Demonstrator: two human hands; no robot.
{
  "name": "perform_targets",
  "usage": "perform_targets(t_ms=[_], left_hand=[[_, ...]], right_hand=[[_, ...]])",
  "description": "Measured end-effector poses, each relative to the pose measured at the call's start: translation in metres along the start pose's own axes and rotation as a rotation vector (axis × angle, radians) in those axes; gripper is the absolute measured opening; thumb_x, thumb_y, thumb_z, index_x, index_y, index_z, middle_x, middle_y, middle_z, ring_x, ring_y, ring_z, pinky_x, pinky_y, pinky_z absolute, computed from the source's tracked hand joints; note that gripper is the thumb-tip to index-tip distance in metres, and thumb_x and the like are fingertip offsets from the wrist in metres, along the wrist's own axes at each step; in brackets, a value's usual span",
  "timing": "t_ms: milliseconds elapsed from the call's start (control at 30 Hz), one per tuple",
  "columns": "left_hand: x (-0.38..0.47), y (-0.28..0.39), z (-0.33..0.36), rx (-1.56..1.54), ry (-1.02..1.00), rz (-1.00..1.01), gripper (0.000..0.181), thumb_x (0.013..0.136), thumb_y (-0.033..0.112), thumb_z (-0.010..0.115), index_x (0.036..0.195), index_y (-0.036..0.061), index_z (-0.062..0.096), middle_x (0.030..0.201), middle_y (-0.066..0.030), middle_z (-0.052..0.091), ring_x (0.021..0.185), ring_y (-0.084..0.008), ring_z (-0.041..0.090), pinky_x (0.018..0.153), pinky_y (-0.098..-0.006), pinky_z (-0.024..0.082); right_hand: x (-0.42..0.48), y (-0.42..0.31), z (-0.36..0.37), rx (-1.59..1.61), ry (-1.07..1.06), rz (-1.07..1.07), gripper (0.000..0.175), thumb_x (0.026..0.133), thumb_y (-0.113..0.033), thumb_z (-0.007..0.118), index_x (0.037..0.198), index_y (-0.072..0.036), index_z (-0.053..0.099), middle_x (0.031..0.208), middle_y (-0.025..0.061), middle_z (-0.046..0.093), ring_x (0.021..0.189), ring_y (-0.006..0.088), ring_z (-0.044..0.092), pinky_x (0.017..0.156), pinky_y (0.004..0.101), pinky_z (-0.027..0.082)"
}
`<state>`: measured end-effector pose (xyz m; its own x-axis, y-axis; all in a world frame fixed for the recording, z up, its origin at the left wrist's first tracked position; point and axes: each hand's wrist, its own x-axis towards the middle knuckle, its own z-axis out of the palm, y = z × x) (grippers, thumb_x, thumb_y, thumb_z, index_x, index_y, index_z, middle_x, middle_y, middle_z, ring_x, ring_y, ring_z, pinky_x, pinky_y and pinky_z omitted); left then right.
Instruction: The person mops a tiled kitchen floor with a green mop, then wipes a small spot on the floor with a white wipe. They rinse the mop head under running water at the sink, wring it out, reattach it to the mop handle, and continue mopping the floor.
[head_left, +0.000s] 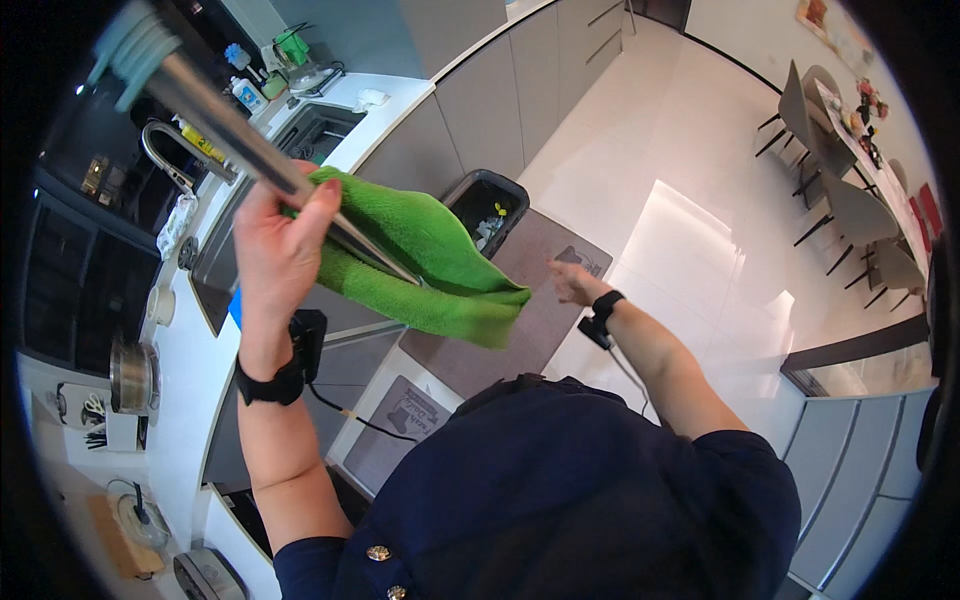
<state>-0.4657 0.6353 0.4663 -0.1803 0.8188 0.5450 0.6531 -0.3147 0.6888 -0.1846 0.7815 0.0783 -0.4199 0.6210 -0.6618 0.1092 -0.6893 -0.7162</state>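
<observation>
My left hand (281, 247) grips a metal utensil (225, 124) that looks like kitchen tongs, with a blurred, ribbed teal end at the upper left. A green plush cloth (420, 225) lies folded around the utensil's lower part and hangs to the right of that hand. Both are held up in the air in front of the counter. Lower right of the cloth and apart from it, my right hand (574, 285) is over the floor. Its fingers are loosely bent with the index finger apart, and nothing shows in it.
A sink (326, 120) with a curved faucet (161, 154) is set into the white counter (176, 360). On the floor stands a black bin (514, 199) beside a grey mat (525, 315). Chairs (855, 206) line a dining table (892, 202) at the right.
</observation>
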Motion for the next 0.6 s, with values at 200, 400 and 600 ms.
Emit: perform_targets(t_ms=[200,400,600], left_hand=[[0.003,0.016,-0.012,-0.141,0.006,0.019,0.016,0.084,0.015,0.062,0.094,0.0015,0.061,0.080,-0.0008,0.057,0.074,-0.0078,0.050,0.071,-0.0219,0.039],[-0.004,0.017,-0.021,-0.138,0.036,-0.041,0.018,0.085,0.015,0.061,0.096,0.0008,0.062,0.079,0.0000,0.056,0.075,-0.0070,0.049,0.071,-0.0221,0.038],[-0.012,0.005,-0.026,-0.135,0.059,-0.061,0.018,0.085,0.016,0.061,0.095,0.0010,0.061,0.081,-0.0009,0.056,0.076,-0.0084,0.049,0.072,-0.0232,0.039]], right_hand=[[0.002,0.039,0.009,0.483,-0.249,0.288,0.054,0.090,-0.047,0.043,0.126,-0.009,0.045,0.123,0.0127,0.051,0.111,0.0301,0.048,0.102,0.0442,0.031],[-0.041,0.030,-0.018,0.751,-0.440,0.053,0.044,0.089,-0.044,0.046,0.116,-0.011,0.055,0.116,0.0055,0.058,0.107,0.0231,0.053,0.091,0.0399,0.041],[-0.049,0.030,-0.039,0.644,-0.427,-0.020,0.039,0.093,-0.042,0.045,0.117,-0.013,0.055,0.113,0.0044,0.060,0.104,0.0205,0.056,0.090,0.0375,0.045]])
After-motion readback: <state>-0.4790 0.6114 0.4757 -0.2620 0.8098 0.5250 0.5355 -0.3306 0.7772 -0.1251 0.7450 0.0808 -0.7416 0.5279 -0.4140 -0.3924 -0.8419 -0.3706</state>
